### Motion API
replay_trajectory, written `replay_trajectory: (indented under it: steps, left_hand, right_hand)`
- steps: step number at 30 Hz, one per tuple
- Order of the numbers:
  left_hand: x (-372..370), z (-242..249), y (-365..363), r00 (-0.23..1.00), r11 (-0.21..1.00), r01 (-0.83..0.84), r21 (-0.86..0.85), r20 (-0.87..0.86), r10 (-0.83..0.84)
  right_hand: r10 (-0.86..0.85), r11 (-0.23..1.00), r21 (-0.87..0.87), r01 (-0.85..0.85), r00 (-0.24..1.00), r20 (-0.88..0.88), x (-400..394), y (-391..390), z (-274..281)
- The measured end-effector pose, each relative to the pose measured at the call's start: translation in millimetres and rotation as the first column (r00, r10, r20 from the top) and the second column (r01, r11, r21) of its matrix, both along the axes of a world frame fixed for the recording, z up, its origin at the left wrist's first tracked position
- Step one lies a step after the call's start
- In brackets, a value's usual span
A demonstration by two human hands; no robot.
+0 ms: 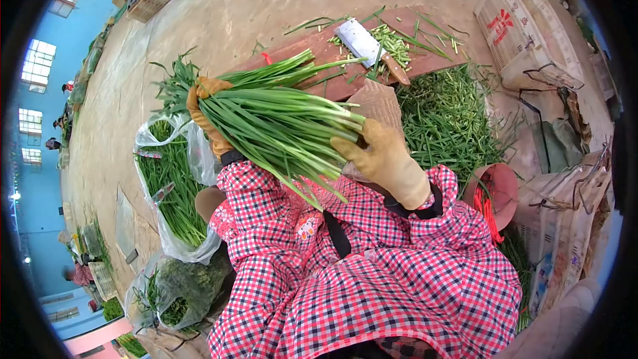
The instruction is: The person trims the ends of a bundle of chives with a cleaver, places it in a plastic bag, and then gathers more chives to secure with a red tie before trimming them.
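Observation:
A large bunch of garlic chives (279, 116) lies across the front of me, leaves to the left and pale stem ends to the right. My left hand (207, 116), in an orange-brown glove, is wrapped round its leafy part. At the stem ends, my right hand (389, 163) in a tan glove closes its fingers on some stalks. Just beyond, a second bunch of chives (282, 72) rests on the reddish board (425, 23), with a bit of red tie beside it. A cleaver (362, 43) with a wooden handle lies on that board among chopped stem pieces (395, 50).
Cut greens (445, 119) are heaped right of the board. A plastic bag of chives (176, 193) stands at my left, another bag (183, 286) nearer. Red ties (488, 216) hang from a pink container (502, 189). A white crate (525, 30) stands at far right.

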State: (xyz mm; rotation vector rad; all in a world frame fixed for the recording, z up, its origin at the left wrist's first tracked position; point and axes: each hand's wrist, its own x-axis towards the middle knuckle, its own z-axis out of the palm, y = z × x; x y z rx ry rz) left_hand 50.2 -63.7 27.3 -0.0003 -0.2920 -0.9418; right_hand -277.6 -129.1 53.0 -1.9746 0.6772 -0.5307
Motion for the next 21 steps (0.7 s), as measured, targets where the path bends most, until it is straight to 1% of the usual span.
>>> replay_trajectory:
  steps: [1, 2, 3, 5, 6, 9, 10, 12, 13, 14, 16, 17, 18, 19, 20, 21]
  left_hand:
    - [-1, 1, 2, 0.997, 0.999, 0.047, -0.02, -0.054, -0.048]
    - [-1, 1, 3, 0.99, 0.995, 0.092, -0.045, -0.107, -0.096]
    - [-1, 1, 4, 0.977, 0.988, 0.135, -0.074, -0.159, -0.145]
    - [7, -7, 6, 0.975, 0.978, 0.163, -0.126, -0.133, -0.18]
    - [13, -11, 9, 0.975, 0.976, 0.167, -0.14, -0.124, -0.185]
    - [24, -21, 15, 0.973, 0.966, 0.16, -0.203, -0.134, -0.189]
    - [27, -23, 16, 0.97, 0.961, 0.16, -0.224, -0.144, -0.195]
    - [25, -23, 17, 0.988, 0.985, 0.061, -0.159, -0.131, -0.082]
    - [24, -24, 17, 0.992, 0.992, 0.01, -0.128, -0.123, -0.026]
    - [25, -27, 15, 0.992, 0.968, 0.092, -0.234, -0.059, -0.108]
    - [42, -44, 22, 0.99, 0.994, -0.098, -0.052, 0.1, 0.103]
    - [52, -53, 26, 0.963, 0.979, -0.202, 0.034, 0.191, 0.192]
    - [57, -56, 29, 0.93, 0.947, -0.3, 0.118, 0.258, 0.262]
    - [61, -60, 32, 0.91, 0.919, -0.356, 0.171, 0.29, 0.298]
    - [62, -58, 34, 0.898, 0.895, -0.387, 0.22, 0.311, 0.311]
    - [62, -54, 36, 0.895, 0.884, -0.399, 0.245, 0.315, 0.316]
  right_hand:
    - [-0.007, 0.997, -0.08, 0.0, 0.996, -0.094, 2, 2, 1]
    - [-0.053, 0.997, -0.043, 0.057, 0.995, 0.081, 6, 3, -7]
    - [-0.085, 0.994, 0.081, 0.076, 0.989, 0.124, 2, 2, -9]
    - [-0.162, 0.945, 0.315, 0.094, 0.966, 0.2, -8, -5, -1]
    - [-0.162, 0.965, 0.238, 0.114, 0.968, 0.193, -17, -10, -4]
    - [-0.242, 0.954, 0.21, 0.216, 0.965, 0.104, -36, -17, -21]
    - [-0.21, 0.956, 0.242, 0.166, 0.963, 0.167, -36, -16, -29]
    - [-0.145, 0.989, -0.002, 0.149, 0.964, 0.224, -22, -6, -23]
    - [-0.06, 0.998, 0.037, 0.055, 0.984, 0.168, -18, -5, -10]
    - [0.027, 0.996, 0.079, -0.036, 0.993, 0.112, -14, -3, 3]
    - [0.048, 0.995, -0.093, -0.041, 0.996, 0.072, -4, 2, -11]
    - [0.056, 0.983, -0.176, -0.047, 0.997, 0.051, 1, 3, -20]
    - [0.05, 0.948, -0.315, -0.047, 0.999, -0.001, 5, 2, -25]
    - [0.007, 0.988, -0.154, 0.007, 0.996, 0.091, 3, 3, -26]
    - [-0.05, 0.999, 0.014, 0.048, 0.983, 0.175, -1, 3, -27]
    - [-0.114, 0.981, 0.182, 0.07, 0.962, 0.247, -5, 1, -27]
